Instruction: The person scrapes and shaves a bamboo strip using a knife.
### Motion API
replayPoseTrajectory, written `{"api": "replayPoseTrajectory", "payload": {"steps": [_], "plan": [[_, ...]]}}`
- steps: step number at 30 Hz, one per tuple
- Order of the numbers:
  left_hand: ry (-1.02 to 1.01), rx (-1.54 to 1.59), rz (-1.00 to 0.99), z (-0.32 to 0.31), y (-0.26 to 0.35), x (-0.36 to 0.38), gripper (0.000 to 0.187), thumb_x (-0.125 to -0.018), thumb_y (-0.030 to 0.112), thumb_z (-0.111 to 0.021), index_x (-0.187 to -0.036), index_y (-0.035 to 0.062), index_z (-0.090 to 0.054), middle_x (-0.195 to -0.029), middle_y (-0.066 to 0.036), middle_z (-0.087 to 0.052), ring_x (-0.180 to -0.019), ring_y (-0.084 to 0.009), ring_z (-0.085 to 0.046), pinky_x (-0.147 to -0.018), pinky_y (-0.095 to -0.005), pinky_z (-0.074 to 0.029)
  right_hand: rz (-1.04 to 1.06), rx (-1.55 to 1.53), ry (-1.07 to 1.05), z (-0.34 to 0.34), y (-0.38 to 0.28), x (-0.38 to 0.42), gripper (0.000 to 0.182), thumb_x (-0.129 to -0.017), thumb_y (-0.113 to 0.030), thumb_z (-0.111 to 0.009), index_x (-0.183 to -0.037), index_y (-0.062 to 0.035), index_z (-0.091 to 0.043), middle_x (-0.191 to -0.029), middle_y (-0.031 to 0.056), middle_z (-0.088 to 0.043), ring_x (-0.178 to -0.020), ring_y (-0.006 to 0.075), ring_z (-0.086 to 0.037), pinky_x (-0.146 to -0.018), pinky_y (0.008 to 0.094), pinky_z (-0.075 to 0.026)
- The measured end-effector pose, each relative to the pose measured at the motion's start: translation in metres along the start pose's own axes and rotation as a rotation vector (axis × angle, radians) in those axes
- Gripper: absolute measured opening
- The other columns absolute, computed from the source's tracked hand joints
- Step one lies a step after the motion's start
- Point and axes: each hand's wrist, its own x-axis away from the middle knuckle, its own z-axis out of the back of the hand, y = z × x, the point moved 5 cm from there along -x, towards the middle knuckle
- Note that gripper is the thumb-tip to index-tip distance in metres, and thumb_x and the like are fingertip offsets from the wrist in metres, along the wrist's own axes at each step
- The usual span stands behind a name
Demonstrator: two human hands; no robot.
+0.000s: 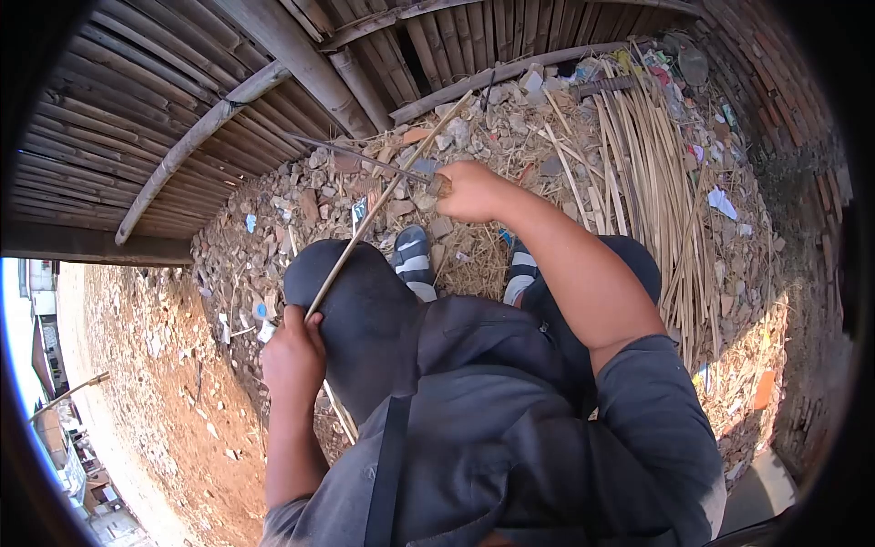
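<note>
My left hand (293,354) is closed around the lower end of a long bamboo strip (341,264), beside my left knee. The strip slants up and away to the right across that knee. My right hand (469,192) grips the handle of a long-bladed knife (365,160) in front of my feet. Its narrow dark blade points left and crosses the bamboo strip in this view. Below the knife are my feet in striped sandals (415,260).
A bundle of split bamboo strips (652,173) lies on the rubble to the right. A bamboo slat wall (164,118) stands ahead and left, a brick wall (784,82) at the right. Broken bricks, stones, straw and litter cover the ground. Sunlit bare soil (164,392) lies left.
</note>
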Motion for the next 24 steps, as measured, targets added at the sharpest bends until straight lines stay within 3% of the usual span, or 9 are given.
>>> {"api": "replayPoseTrajectory", "payload": {"steps": [1,5,11,16,19,22,24], "plan": [[-0.003,0.007,0.009,-0.003,-0.002,0.001,0.027,-0.104,0.032,-0.058,-0.1,0.0057,-0.053,-0.077,-0.021,-0.068,-0.067,-0.0441,-0.067,-0.057,-0.0536,-0.051,0.07,-0.034,0.105,-0.001,-0.008,0.003,0.033,-0.073,-0.023,-0.071,-0.1,-0.0027,-0.073,-0.088,0.0195,-0.074,-0.084,0.0363,-0.071,-0.077,0.0452,-0.055],[0.073,-0.037,-0.023,0.001,0.006,0.003,0.028,-0.104,0.033,-0.058,-0.098,0.0061,-0.053,-0.075,-0.02,-0.069,-0.067,-0.043,-0.068,-0.056,-0.0529,-0.051,-0.052,0.034,-0.217,-0.005,-0.002,-0.003,0.031,-0.074,-0.023,-0.07,-0.1,-0.0062,-0.073,-0.094,0.0204,-0.073,-0.092,0.0397,-0.07,-0.083,0.0463,-0.055],[0.002,-0.051,0.005,0.0,-0.001,-0.001,0.027,-0.104,0.032,-0.058,-0.098,0.0065,-0.052,-0.075,-0.02,-0.068,-0.066,-0.0428,-0.067,-0.056,-0.0533,-0.052,0.014,0.031,-0.021,-0.011,-0.017,0.004,0.032,-0.076,-0.024,-0.07,-0.102,-0.0066,-0.074,-0.094,0.0212,-0.073,-0.095,0.0398,-0.07,-0.083,0.0461,-0.055],[0.025,-0.022,-0.012,0.0,0.007,0.002,0.028,-0.103,0.032,-0.059,-0.1,0.0065,-0.05,-0.075,-0.021,-0.068,-0.066,-0.0444,-0.067,-0.056,-0.0544,-0.051,-0.064,0.026,-0.115,-0.005,-0.018,0.017,0.032,-0.078,-0.025,-0.07,-0.104,-0.007,-0.075,-0.101,0.0218,-0.073,-0.097,0.0408,-0.069,-0.085,0.0476,-0.055],[0.028,-0.04,-0.003,0.005,0.006,0.0,0.026,-0.104,0.031,-0.058,-0.1,0.0064,-0.049,-0.075,-0.021,-0.067,-0.066,-0.0453,-0.066,-0.056,-0.0547,-0.051,0.015,0.039,0.013,0.0,-0.015,0.01,0.031,-0.078,-0.024,-0.069,-0.103,-0.0072,-0.075,-0.105,0.023,-0.072,-0.097,0.0416,-0.069,-0.086,0.0487,-0.056],[0.001,-0.015,-0.012,-0.002,-0.001,-0.002,0.024,-0.105,0.029,-0.056,-0.101,0.0061,-0.05,-0.076,-0.023,-0.067,-0.067,-0.046,-0.066,-0.057,-0.0557,-0.049,0.049,0.078,0.087,0.009,-0.036,0.024,0.03,-0.075,-0.024,-0.07,-0.098,-0.0037,-0.073,-0.088,0.0234,-0.072,-0.086,0.0431,-0.07,-0.079,0.0489,-0.055],[0.018,0.013,-0.023,-0.004,0.002,0.001,0.022,-0.105,0.027,-0.056,-0.103,0.0057,-0.052,-0.076,-0.025,-0.067,-0.07,-0.0469,-0.067,-0.058,-0.0574,-0.048,0.026,0.063,0.056,-0.001,-0.015,0.019,0.032,-0.075,-0.024,-0.071,-0.1,-0.004,-0.073,-0.09,0.0236,-0.072,-0.088,0.043,-0.07,-0.081,0.0494,-0.056]]}}
